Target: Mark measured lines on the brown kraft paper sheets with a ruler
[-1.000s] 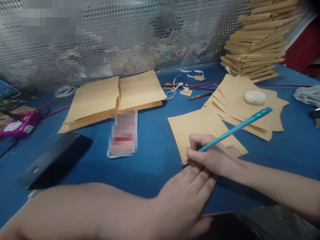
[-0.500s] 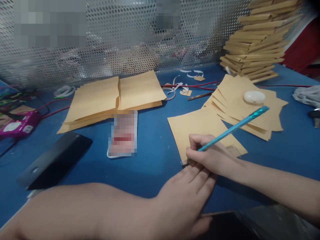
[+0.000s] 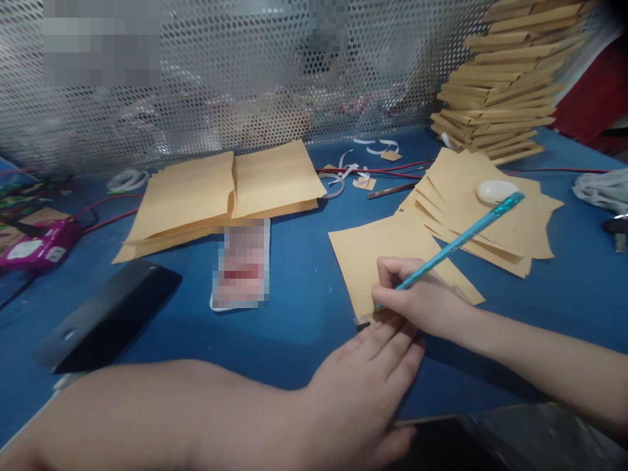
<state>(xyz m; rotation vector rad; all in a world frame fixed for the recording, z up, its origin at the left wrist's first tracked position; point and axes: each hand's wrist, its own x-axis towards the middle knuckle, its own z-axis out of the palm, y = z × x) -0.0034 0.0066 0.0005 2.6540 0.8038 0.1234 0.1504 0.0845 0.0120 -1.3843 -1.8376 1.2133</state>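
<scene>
brown paper, a single kraft envelope (image 3: 387,252), lies flat on the blue table (image 3: 304,307) in front of the person, and the work is at its near edge. the right hand (image 3: 417,301) pinches a teal pen (image 3: 461,239) between thumb and curled fingers, tip down on the envelope's near corner. since half a second ago that hand has slid a little to the right and the pen's far end has swung up toward the white case (image 3: 496,191) on the fanned envelopes (image 3: 485,216), so the writing looks to be advancing along a line, though the tip itself is hidden by the fingers. the left hand (image 3: 366,386) has stayed put, flat and spread, fingertips touching the envelope's near edge and pinning it.
</scene>
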